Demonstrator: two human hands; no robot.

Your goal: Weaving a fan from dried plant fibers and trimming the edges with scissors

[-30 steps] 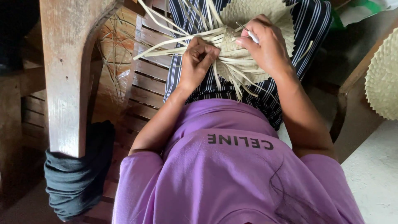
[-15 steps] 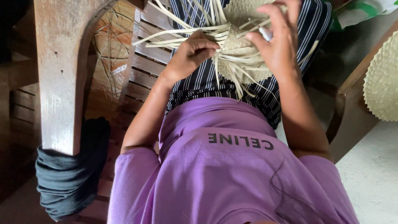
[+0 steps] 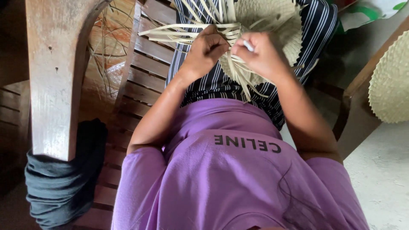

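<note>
A half-woven piece of pale straw (image 3: pixel 272 25) rests on my lap, with loose flat strips (image 3: pixel 179 32) sticking out to the left and downward. My left hand (image 3: pixel 206 51) is closed on a bunch of these strips at the woven edge. Close beside it, my right hand (image 3: pixel 262 55) pinches the strips too and has a small white object between its fingers. Both hands touch the weave over my striped trousers (image 3: pixel 221 87).
I sit on a slatted wooden bench (image 3: pixel 140 76). Its thick wooden armrest (image 3: pixel 57 72) rises at the left, with a dark cloth (image 3: pixel 64 183) wrapped at its base. A finished woven straw piece (image 3: pixel 392 81) lies at the right. Concrete floor (image 3: pixel 383 170) shows at lower right.
My right hand has come down from the top of the weave and closer to my left hand. The weave has shifted slightly with it.
</note>
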